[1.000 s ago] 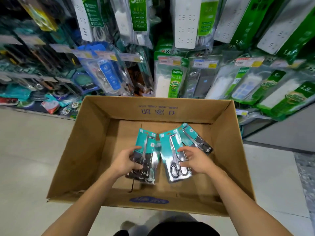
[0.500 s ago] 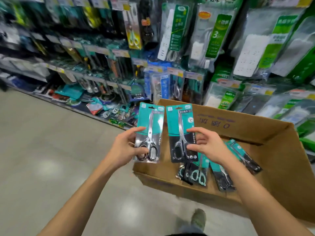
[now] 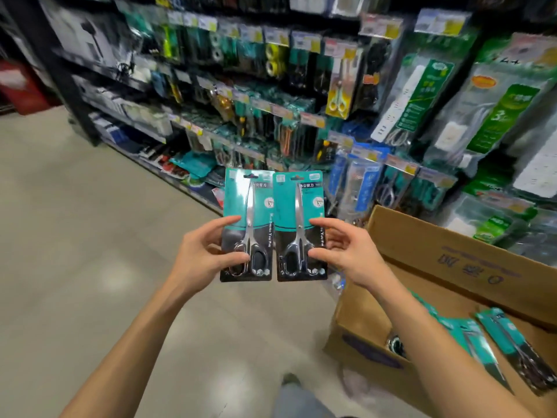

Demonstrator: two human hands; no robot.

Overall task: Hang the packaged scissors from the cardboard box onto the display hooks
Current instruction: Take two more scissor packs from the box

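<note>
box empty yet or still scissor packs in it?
Not empty. At least two teal scissor packs lie inside the cardboard box; part of its floor is out of frame, so the full count cannot be told.

retail shop aisle: hanging packaged goods (image 3: 419,95) on racks, price tags (image 3: 312,43) on hooks, polished floor (image 3: 75,236).

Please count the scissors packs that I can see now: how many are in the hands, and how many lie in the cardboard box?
Held in the left hand: 1 pack
Held in the right hand: 1 pack
Lying in the cardboard box, as far as visible: 2 packs
Total: 4 packs
</note>
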